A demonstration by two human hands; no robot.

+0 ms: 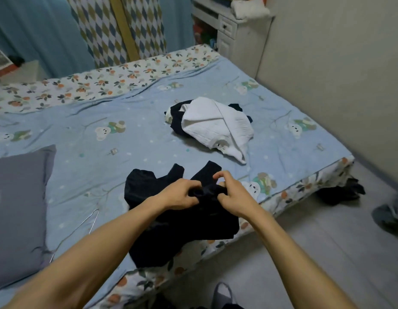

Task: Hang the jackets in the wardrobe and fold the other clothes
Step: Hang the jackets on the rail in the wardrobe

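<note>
Pinching bunched cloth of the dark garment at the bed edge, your left hand and right hand kept fingers curled tight, likely to straighten it for folding

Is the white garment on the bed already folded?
No, the white garment lies crumpled over dark clothes in a loose pile on the bed, while both hands grip a dark garment nearer the edge.
</note>
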